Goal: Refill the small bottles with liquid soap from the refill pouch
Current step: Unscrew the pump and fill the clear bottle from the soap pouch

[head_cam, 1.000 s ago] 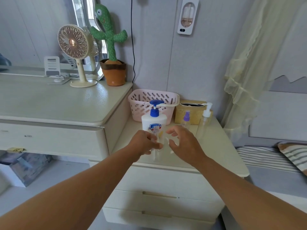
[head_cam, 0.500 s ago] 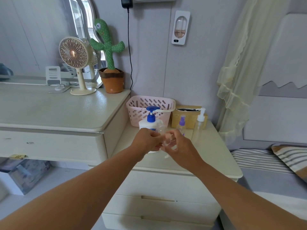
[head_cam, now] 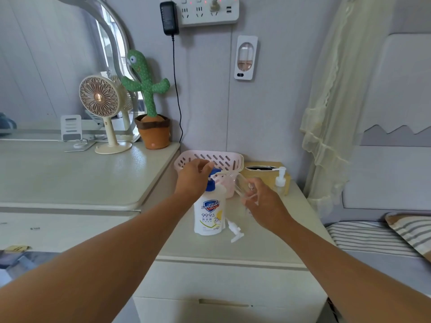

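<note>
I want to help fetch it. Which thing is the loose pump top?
Look at the low white cabinet beside the bed. The big soap bottle with the blue pump stands there. The pump top lies on its side right next to that bottle's foot: small, all white, attached to no bottle.

Grey panelled wall (head_cam: 275, 117) with a white power strip (head_cam: 210, 10) and black adapter (head_cam: 169, 18), cord hanging down. Cream dresser (head_cam: 70, 178) at left carries a curved mirror (head_cam: 58, 66), fan (head_cam: 100, 99) and toy cactus (head_cam: 147, 89). Lower cream counter (head_cam: 233, 250) with drawers. Sheer curtain (head_cam: 331, 101) and striped bed (head_cam: 368, 238) at right. Soft daylight.
</note>
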Action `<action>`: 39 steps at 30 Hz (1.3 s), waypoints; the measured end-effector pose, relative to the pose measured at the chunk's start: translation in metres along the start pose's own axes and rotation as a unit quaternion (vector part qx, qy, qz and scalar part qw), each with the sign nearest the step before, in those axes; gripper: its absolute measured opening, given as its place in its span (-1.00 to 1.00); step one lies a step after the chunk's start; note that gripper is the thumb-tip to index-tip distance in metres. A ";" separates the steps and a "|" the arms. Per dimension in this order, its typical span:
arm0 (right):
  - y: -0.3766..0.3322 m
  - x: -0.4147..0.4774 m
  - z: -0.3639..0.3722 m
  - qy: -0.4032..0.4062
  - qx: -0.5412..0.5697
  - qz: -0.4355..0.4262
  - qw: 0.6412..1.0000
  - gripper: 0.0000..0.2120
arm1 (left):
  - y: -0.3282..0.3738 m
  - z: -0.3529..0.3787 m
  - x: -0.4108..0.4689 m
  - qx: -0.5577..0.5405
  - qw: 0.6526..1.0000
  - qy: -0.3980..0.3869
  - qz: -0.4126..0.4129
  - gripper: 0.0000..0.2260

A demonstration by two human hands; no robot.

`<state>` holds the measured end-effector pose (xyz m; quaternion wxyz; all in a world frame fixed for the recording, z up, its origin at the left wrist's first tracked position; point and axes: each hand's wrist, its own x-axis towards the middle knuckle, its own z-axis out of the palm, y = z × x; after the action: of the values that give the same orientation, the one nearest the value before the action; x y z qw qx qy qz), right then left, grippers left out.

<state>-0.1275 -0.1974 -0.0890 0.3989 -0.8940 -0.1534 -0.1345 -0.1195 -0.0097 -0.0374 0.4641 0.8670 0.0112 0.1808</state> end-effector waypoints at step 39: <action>0.018 0.044 0.004 -0.035 -0.028 -0.064 0.997 -0.57 | 0.019 0.029 0.087 0.398 0.899 -0.184 0.012 -0.63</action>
<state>-0.0802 -0.1984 -0.0875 0.3588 -0.8972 -0.2206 -0.1331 -0.0312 -0.0275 -0.0106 0.0719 0.9973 -0.0143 0.0040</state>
